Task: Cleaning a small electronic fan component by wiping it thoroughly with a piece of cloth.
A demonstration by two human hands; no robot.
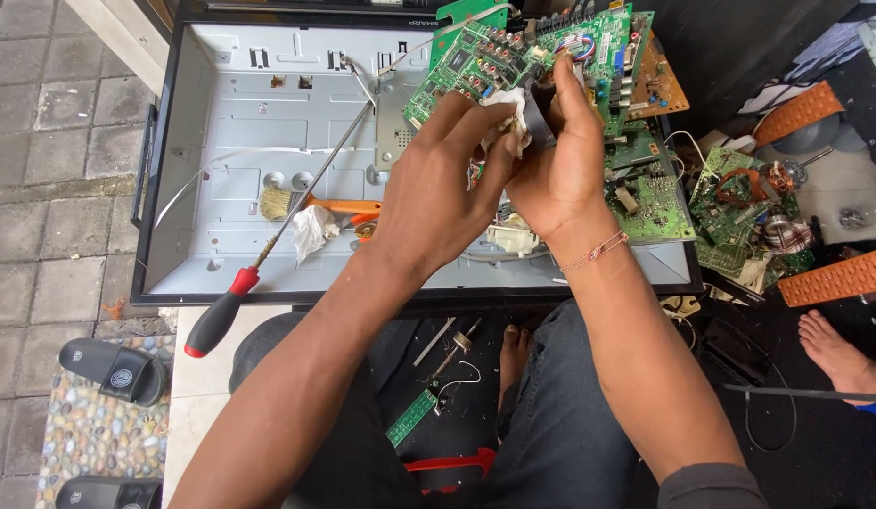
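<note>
Left hand (438,179) grip pinches white cloth (508,104) against small dark part (540,121), which right hand (560,160) grip holds, over metal chassis (240,123) w/ green circuit board (513,52) at far edge, screwdriver (268,240) near front-left corner.

A large flat-screen panel (268,141) lies face down across the top of the view, its grey metal back open inside a black frame. A small white label (605,49) sits on the green circuit board (475,57) at its upper right. No packages or signs show.
</note>
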